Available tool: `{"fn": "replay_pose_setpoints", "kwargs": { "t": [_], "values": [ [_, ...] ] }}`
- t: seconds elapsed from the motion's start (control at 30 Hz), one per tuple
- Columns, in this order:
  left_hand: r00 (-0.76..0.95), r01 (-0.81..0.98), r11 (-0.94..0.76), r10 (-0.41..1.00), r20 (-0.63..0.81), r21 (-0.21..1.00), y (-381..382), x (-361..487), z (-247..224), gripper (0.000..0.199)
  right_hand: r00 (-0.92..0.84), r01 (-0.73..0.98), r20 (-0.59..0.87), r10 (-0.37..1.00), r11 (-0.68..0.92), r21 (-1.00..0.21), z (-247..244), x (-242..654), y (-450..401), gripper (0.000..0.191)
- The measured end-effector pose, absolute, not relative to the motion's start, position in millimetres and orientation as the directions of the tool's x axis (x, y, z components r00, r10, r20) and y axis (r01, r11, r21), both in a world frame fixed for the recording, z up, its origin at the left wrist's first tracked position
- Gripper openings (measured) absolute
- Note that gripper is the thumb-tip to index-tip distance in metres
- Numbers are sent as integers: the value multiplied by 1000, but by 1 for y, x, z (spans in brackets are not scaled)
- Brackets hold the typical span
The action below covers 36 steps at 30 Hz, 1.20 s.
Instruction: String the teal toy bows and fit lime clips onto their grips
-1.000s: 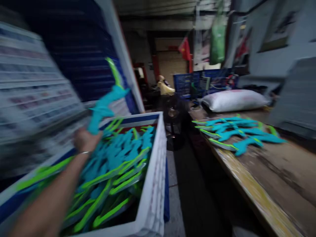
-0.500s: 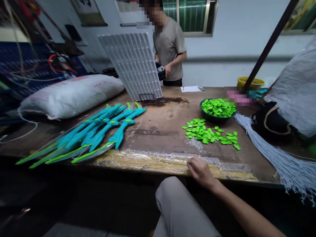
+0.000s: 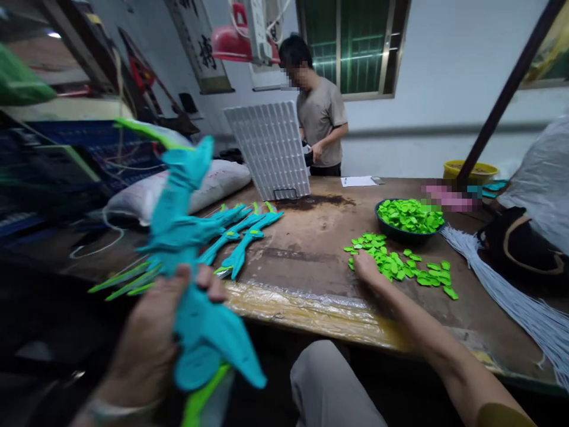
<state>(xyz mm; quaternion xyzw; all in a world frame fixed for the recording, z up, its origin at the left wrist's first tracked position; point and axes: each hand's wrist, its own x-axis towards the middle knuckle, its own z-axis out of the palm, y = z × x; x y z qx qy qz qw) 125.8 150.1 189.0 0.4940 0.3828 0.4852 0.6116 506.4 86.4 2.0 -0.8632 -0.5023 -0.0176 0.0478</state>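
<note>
My left hand (image 3: 155, 326) grips a teal figure with green ends (image 3: 178, 219), raised close to the camera at the left. My right hand (image 3: 367, 267) reaches over the table to the near left edge of a scattered pile of small green pieces (image 3: 393, 264); its fingertips are closed together, and what they hold, if anything, is hidden. Behind the pile, a dark bowl (image 3: 411, 236) is heaped with more green pieces. Several teal figures (image 3: 237, 243) lie at the left of the table, partly hidden behind the raised one.
A white ridged panel (image 3: 271, 148) stands upright near a person (image 3: 322, 118) across the table (image 3: 306, 255). White sacks lie at the left and right. Grey-white cords (image 3: 493, 284) hang over the right edge. Papers and a yellow bucket (image 3: 471, 171) are farther back.
My left hand has come into view, holding a teal figure. My right hand has moved from the table's front edge forward to the green pile. The camera view has shifted.
</note>
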Motion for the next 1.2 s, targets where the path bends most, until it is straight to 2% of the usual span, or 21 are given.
{"fn": "replay_pose_setpoints", "kwargs": {
  "t": [0.1,0.2,0.3,0.43,0.57,0.67,0.83,1.03,1.1,1.2],
  "values": [
    [390,-321,116,920,19,940,129,143,147,51,488,871,105,867,-475,-122,3,514,85,27],
    [482,-373,142,874,61,917,109,157,111,45,469,878,200,860,-430,-208,12,518,85,25],
    [520,-363,218,854,3,906,92,159,93,42,436,890,380,816,-328,-316,28,506,76,20],
    [524,-334,340,842,-127,879,81,158,84,49,279,915,610,742,-12,-404,60,444,46,22],
    [507,-339,417,836,-210,843,78,161,77,54,28,871,745,667,349,-346,90,362,17,17],
    [529,-339,427,824,-205,839,73,161,76,51,-103,814,818,566,521,-258,101,326,10,22],
    [553,-307,324,826,-109,895,63,157,78,35,-147,823,822,550,529,-207,101,316,13,19],
    [534,-260,238,843,-66,936,58,157,85,36,-114,839,826,552,499,-218,104,316,6,21],
    [535,-260,267,840,-92,928,58,156,86,38,-71,842,839,540,484,-240,105,318,1,22],
    [539,-238,323,828,-152,916,58,153,87,42,43,825,837,545,453,-337,105,324,-8,24]
  ]
}}
